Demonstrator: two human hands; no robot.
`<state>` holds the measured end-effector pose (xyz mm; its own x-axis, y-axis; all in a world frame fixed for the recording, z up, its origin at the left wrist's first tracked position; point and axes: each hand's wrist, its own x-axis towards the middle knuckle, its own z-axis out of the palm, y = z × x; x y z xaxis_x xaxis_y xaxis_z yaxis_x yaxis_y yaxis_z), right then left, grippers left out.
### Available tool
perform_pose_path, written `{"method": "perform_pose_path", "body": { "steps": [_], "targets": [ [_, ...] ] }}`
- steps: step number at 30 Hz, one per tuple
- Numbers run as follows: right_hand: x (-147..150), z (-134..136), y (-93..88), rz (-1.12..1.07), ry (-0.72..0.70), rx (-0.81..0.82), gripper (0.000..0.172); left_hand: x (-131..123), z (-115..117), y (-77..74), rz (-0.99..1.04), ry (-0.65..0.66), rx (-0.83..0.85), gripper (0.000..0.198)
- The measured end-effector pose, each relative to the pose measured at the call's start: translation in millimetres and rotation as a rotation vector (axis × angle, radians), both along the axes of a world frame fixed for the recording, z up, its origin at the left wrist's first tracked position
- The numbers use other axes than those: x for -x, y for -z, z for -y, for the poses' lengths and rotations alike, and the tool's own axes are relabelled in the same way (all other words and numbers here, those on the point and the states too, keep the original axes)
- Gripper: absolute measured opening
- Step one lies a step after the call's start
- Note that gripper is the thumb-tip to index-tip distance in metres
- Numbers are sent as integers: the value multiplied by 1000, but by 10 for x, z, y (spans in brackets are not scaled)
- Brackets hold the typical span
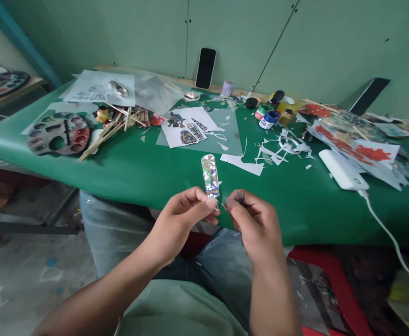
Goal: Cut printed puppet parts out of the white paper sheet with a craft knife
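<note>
My left hand [186, 212] pinches the lower end of a narrow painted cut-out strip [210, 175] with rounded top, held upright in front of the green table's edge [137, 182]. My right hand [251, 224] is closed close beside it, fingertips pinched at the strip's bottom on something small that I cannot make out. Both hands hover above my lap, just short of the table.
On the table lie a paint palette [59, 133], wooden sticks [102, 133], a white sheet with painted figures [186, 126], paper scraps [277, 151], small paint jars [269, 119], a white power bank [342, 170] with cable, and red-painted sheets [361, 149]. A phone [205, 68] leans against the wall.
</note>
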<state>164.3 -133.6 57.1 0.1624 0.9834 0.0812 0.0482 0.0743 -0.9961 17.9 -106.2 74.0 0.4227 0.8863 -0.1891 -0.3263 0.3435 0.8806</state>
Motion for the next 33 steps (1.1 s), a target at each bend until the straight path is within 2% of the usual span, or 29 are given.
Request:
{"method": "perform_pose_path", "body": {
  "steps": [3, 5, 9, 17, 21, 23, 25, 26, 27, 29, 31, 33],
  "targets": [
    [-37, -5, 12, 106, 95, -12, 17, -7, -13, 25, -18, -25, -12, 31],
    [-23, -2, 12, 120, 87, -14, 13, -23, -29, 60, -21, -45, -29, 30],
    [69, -31, 23, 85, -4, -38, 21, -61, -85, 150, -2, -101, -46, 29],
    [128, -297, 107, 86, 7, -60, 26, -122, -243, 242, -26, -124, -75, 28],
    [42, -497, 163, 119, 10, 7, 28, -106, -446, 367, -133, -162, -154, 22],
    [-66, -666, 219, 180, 5, 50, 30, -34, -598, 461, -269, -271, -298, 21],
    [-197, -874, 284, 297, -34, 116, 30, 63, -761, 546, -550, -459, -603, 21],
    [-258, -982, 311, 346, -71, 170, 30, 109, -840, 579, -742, -498, -790, 20],
    [-308, -1086, 331, 405, -108, 221, 30, 147, -912, 604, -903, -460, -966, 17],
    [-367, -1261, 337, 564, -148, 276, 32, 190, -1033, 634, -1111, -267, -1218, 18],
    [-375, -1377, 302, 742, -168, 292, 35, 197, -1121, 652, -1188, -43, -1355, 28],
    [-370, -1436, 249, 880, -193, 275, 29, 190, -1178, 671, -1231, 82, -1412, 37]
  ]
}}
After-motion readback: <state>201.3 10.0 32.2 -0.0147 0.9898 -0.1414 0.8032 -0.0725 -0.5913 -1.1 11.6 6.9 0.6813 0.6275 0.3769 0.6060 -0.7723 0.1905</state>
